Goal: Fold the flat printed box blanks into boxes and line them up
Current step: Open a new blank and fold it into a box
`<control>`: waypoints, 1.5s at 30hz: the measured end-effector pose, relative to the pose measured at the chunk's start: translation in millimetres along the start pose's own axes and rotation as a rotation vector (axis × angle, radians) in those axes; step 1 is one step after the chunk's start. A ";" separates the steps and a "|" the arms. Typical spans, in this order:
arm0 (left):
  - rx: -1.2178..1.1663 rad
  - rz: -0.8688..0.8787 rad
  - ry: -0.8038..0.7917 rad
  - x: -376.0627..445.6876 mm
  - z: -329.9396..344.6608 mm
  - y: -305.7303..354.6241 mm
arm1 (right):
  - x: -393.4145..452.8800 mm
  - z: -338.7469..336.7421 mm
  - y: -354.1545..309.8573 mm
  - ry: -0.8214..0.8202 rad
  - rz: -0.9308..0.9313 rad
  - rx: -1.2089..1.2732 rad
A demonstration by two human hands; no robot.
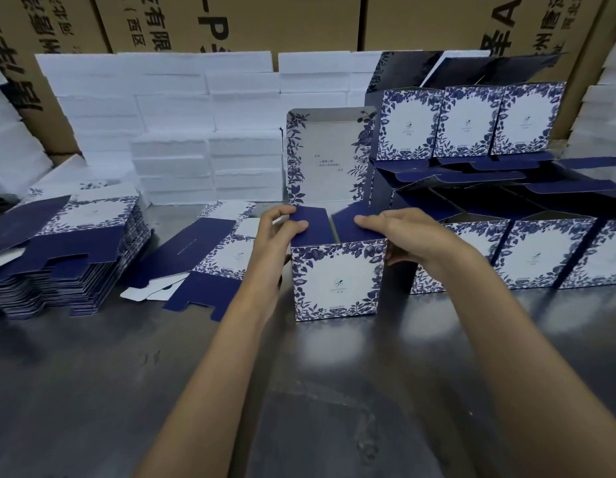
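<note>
Head view shows a good batch done already: folded boxes (548, 253) lined up at the right, with a second row (472, 122) stacked on top further back. Plenty left though, going by the thick stack of flat blanks (68, 250) at the left and one loose blank (210, 253) beside it. The current box (336, 277) stands mid-surface (161, 391), lid up (side flaps going in, I'd guess). Left hand (279, 229) pinches the left navy flap (311, 227); right hand (399, 232) presses nearly straight fingers onto the right flap (348, 224), thumb behind the box's corner.
</note>
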State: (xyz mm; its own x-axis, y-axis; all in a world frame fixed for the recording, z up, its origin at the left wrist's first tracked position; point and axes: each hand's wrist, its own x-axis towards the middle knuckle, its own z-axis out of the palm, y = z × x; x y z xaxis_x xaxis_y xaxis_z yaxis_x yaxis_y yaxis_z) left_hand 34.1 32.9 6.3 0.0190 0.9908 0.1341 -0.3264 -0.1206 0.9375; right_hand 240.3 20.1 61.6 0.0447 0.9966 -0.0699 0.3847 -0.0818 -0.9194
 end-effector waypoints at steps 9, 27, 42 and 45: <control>0.024 -0.004 -0.012 -6.3 0.9 7.0 | 9.2 -12.2 -9.9 -0.059 -0.038 -0.207; 0.041 -0.032 -0.085 -16.2 -15.8 16.4 | 8.5 -4.5 -20.5 -0.060 -0.057 -0.184; 0.030 -0.093 0.011 -26.0 -11.7 18.7 | -28.0 22.6 12.5 0.036 -0.083 0.540; 0.138 -0.059 0.031 -28.7 -7.9 23.9 | -29.4 18.2 7.8 0.026 -0.097 0.461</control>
State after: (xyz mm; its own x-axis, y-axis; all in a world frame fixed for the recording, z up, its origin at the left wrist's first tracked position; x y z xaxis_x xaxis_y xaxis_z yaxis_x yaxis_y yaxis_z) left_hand 18.3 2.1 22.3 0.0050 0.9976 0.0692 -0.1929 -0.0669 0.9789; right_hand 225.2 -9.6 49.5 0.0537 0.9981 0.0289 -0.0607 0.0322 -0.9976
